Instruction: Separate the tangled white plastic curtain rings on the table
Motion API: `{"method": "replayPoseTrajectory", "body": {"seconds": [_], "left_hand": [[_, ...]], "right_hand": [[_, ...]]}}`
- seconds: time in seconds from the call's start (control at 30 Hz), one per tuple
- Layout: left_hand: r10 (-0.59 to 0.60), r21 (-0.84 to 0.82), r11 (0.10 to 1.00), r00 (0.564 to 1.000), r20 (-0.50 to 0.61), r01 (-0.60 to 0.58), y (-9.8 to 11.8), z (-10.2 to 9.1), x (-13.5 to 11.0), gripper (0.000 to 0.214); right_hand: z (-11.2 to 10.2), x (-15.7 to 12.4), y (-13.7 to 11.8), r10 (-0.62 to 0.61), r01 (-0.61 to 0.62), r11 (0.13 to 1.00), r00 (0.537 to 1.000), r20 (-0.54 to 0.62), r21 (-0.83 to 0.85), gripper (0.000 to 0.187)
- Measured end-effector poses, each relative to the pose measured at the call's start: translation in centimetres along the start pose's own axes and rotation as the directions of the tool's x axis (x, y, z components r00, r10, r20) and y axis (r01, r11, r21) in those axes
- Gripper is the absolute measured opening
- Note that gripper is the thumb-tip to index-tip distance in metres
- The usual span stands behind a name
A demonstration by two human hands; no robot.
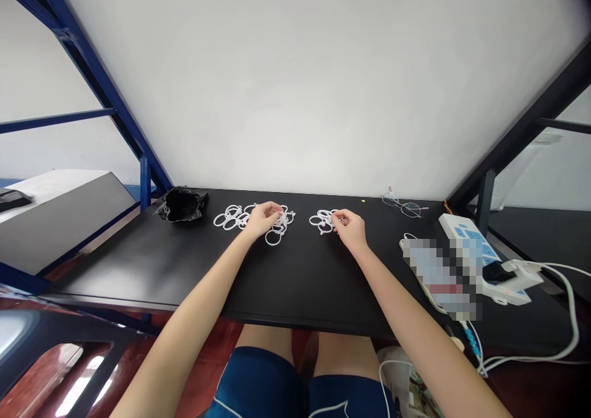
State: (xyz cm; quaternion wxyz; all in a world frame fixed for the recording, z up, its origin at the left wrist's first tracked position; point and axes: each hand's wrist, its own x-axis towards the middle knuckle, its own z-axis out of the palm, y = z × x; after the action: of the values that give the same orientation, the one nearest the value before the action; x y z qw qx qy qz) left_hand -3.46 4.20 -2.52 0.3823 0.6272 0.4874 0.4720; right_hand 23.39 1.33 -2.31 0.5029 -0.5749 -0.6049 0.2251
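Many thin white plastic rings with small tabs lie in two groups on the black desk (295, 276). The wider left pile (231, 218) spreads out on both sides of my left hand (263, 217). That hand reaches into the pile, thumb and fingertips pinched on a white ring (280, 219). A smaller right pile (322, 220) lies a short way off, with a gap between the two. At its right edge my right hand (351, 226) has thumb and forefinger closed on a white ring. My fingertips partly hide the rings they touch.
An opened black plastic bag (182, 205) stands at the back left. Eyeglasses (404, 205) rest near the wall. At right are a phone (438, 276), partly blurred out, and a white power strip (471, 236) with plugged-in cables. Blue metal posts (106, 79) frame the left side.
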Motion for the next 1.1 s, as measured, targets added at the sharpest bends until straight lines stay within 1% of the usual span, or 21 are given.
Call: {"method": "replayPoseTrajectory", "body": {"seconds": [0.07,0.13,0.23,0.3,0.37,0.47,0.57,0.63,0.73,0.83,0.93,1.0,1.1], "left_hand": [[-0.009,-0.027,1.000,0.999,-0.045,0.008,0.1,-0.1,0.1,0.014],[-0.014,-0.097,0.995,0.996,-0.086,0.005,0.4,-0.3,0.1,0.010],[-0.028,-0.227,0.974,0.995,-0.101,0.005,1.1,-0.4,-0.1,0.011],[-0.019,-0.269,0.963,0.997,-0.070,-0.001,1.8,-0.1,-0.4,0.015],[0.026,-0.286,0.958,1.000,-0.014,-0.029,2.5,0.7,-1.0,0.020],[0.114,-0.315,0.946,0.986,0.125,-0.070,3.3,2.2,-2.1,0.026],[0.136,-0.261,0.962,0.967,0.216,-0.077,3.5,3.5,-2.9,0.028],[0.130,-0.201,0.976,0.965,0.226,-0.085,3.4,3.8,-3.1,0.028],[0.128,-0.149,0.984,0.973,0.192,-0.101,3.3,3.8,-3.1,0.028],[0.086,-0.190,0.980,0.982,0.170,-0.053,3.5,3.5,-3.0,0.032],[0.038,-0.313,0.949,0.978,0.204,0.028,3.5,3.4,-2.8,0.033],[0.012,-0.395,0.914,0.969,0.246,0.089,3.3,3.4,-2.7,0.032],[-0.041,-0.484,0.851,0.945,0.323,0.203,2.9,3.3,-2.6,0.029]], "right_hand": [[0.0,0.0,-0.1,0.008,-0.008,1.000,1.000,-0.002,-0.001,0.019],[-0.1,-0.1,-0.3,0.014,-0.014,1.000,1.000,-0.004,0.003,0.019],[0.0,-0.3,-0.5,-0.004,0.004,1.000,1.000,-0.023,0.019,0.019],[0.2,-0.4,-0.5,-0.033,0.034,0.999,0.999,-0.036,0.030,0.020],[0.6,-0.7,-0.5,-0.066,0.067,0.997,0.997,-0.029,0.032,0.021],[1.2,-1.1,-0.6,-0.116,0.116,0.993,0.993,0.026,0.003,0.022],[1.6,-1.5,-1.0,-0.152,0.154,0.988,0.984,0.094,-0.013,0.024],[1.6,-1.8,-1.4,-0.178,0.178,0.984,0.971,0.157,0.015,0.026],[1.6,-2.1,-2.0,-0.230,0.222,0.973,0.934,0.274,0.060,0.028],[1.9,-2.5,-2.1,-0.275,0.272,0.960,0.889,0.365,0.062,0.034],[2.3,-2.7,-1.8,-0.323,0.339,0.940,0.857,0.401,0.032,0.037],[2.6,-2.7,-1.5,-0.352,0.376,0.926,0.855,0.381,0.011,0.033],[2.8,-2.7,-1.2,-0.366,0.393,0.919,0.875,0.317,-0.024,0.027]]}}
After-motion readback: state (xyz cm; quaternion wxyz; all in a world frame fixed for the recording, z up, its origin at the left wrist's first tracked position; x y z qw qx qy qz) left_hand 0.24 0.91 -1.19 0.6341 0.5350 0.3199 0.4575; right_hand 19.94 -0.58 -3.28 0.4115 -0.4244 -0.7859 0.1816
